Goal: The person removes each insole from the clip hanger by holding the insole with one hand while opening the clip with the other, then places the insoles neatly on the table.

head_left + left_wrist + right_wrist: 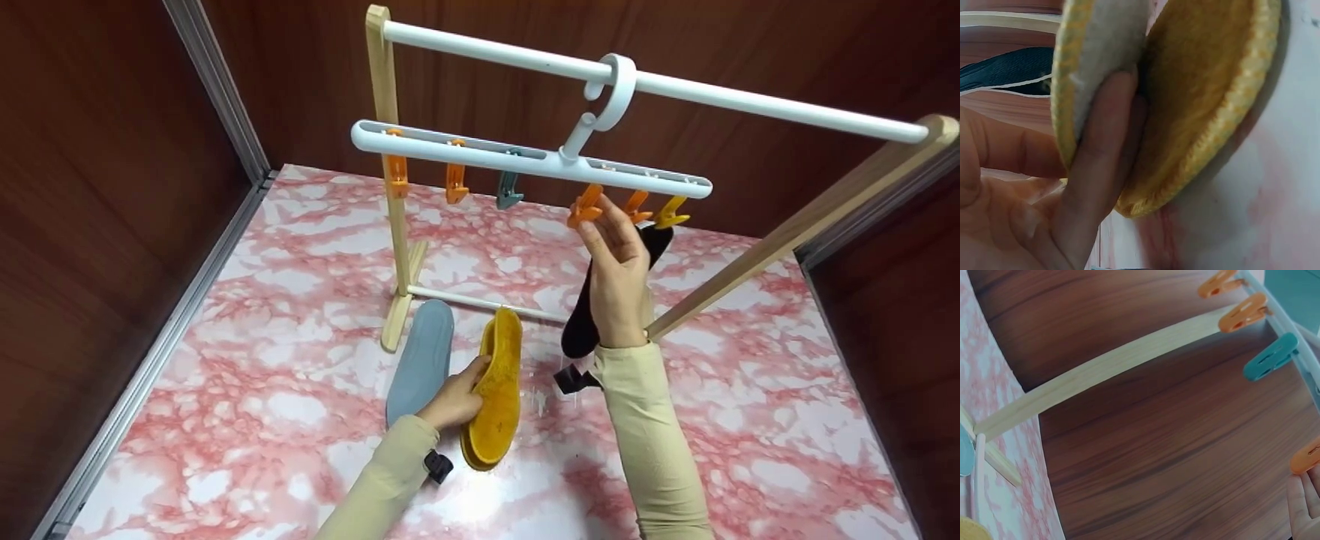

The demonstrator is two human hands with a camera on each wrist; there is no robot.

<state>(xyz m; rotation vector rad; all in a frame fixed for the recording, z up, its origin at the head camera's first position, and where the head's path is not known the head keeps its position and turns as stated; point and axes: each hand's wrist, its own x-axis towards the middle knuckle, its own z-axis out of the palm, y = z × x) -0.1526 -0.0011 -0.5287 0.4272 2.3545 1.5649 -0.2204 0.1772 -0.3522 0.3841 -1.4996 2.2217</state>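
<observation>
In the head view my left hand [459, 397] pinches the upper of two yellow insoles [501, 397]. The left wrist view shows fingers tucked under that insole's pale underside, between it and the second yellow insole [1207, 84], which lies on the floor. My right hand [619, 277] is raised to the white clip hanger [480, 154], thumb and fingers pinching an orange clip [589, 204] that hangs from it. Behind this hand is a black insole [579, 330], partly hidden. A grey insole [421, 360] lies left of the yellow pair.
The hanger hooks over the white rail [750, 99] of a wooden-legged rack. Other clips hang along it: orange [456, 181], teal [509, 189] and yellow [670, 213]. Dark wood-grain panels [97, 225] enclose the pink-marbled floor [285, 360].
</observation>
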